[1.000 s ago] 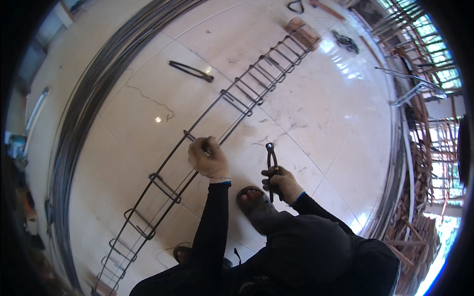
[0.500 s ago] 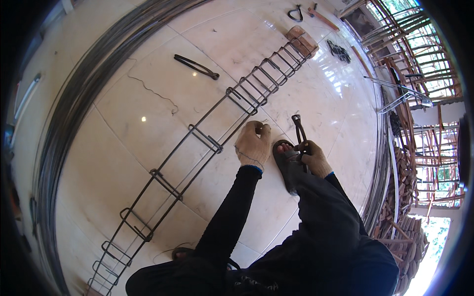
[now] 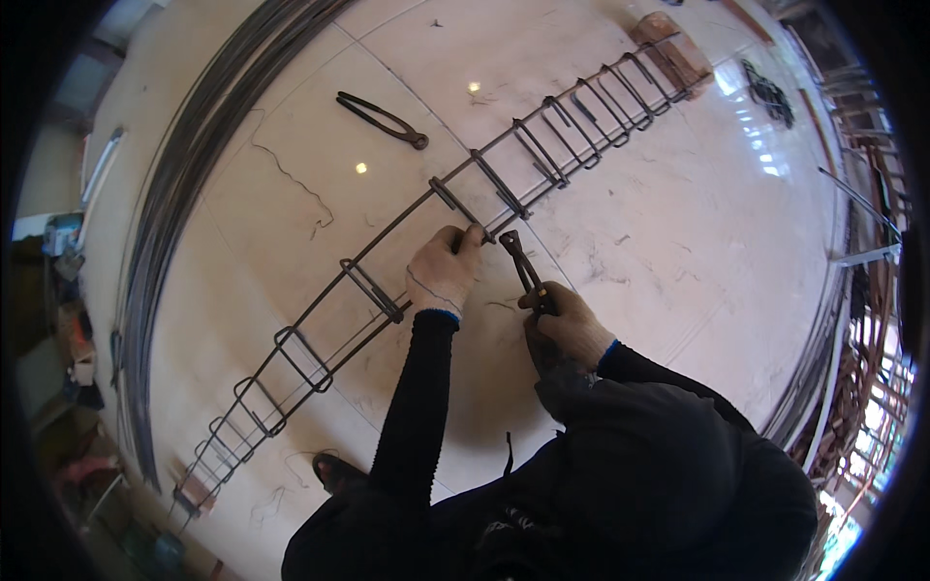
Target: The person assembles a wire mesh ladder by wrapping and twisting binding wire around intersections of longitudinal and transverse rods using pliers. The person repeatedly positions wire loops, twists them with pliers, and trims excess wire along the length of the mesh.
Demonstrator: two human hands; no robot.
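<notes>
A long rebar cage [image 3: 368, 289] of thin steel rods and square stirrups runs diagonally across the tiled floor. My left hand [image 3: 441, 273], in a pale knit glove, is at its near rod. The thumb and fingers are pinched together beside a stirrup's corner; anything between them is too small to make out. My right hand [image 3: 573, 324], gloved too, grips a pair of dark pincers [image 3: 524, 266]. Their jaws point up and lie just right of my left fingertips, close to the same corner. I cannot tell whether the jaws touch the metal.
Another pair of pincers [image 3: 386, 121] lies beyond the cage. A brick-like block [image 3: 678, 60] supports the far end. Long steel rods [image 3: 179, 184] are bundled along the left. A loose thin wire [image 3: 295, 182] and a dark bundle of small metal pieces [image 3: 767, 95] rest on the floor.
My left hand has moved from beside the cage onto its near rod. My right hand has brought the pincers from beside my foot to the stirrup's corner. The view has shifted.
</notes>
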